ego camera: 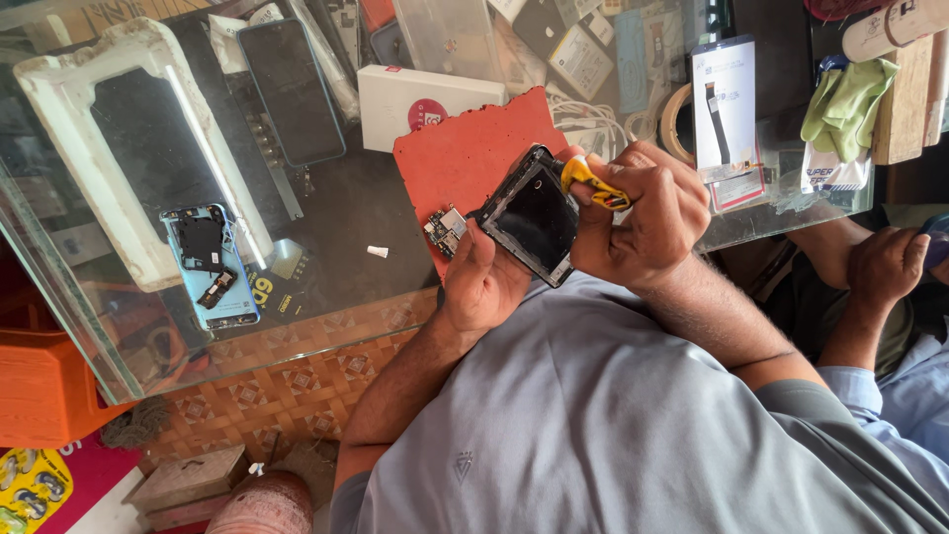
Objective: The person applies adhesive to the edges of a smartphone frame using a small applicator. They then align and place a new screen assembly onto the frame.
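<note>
My left hand (484,282) grips a black opened phone body (529,218) from its near edge and holds it tilted over a red mat (465,148). Pinched in my right hand (638,213) is a small yellow-handled tool (591,183), set against the phone's far right corner. A small circuit board (447,229) lies on the mat just left of the phone. The tool's tip is hidden by the phone's edge.
The glass counter (326,227) holds a blue opened phone (210,262), a white foam frame (119,148), a dark phone (292,89), a white box (415,99), a packaged flex cable (727,109) and a green cloth (845,99). Another person's hand (885,262) rests at right.
</note>
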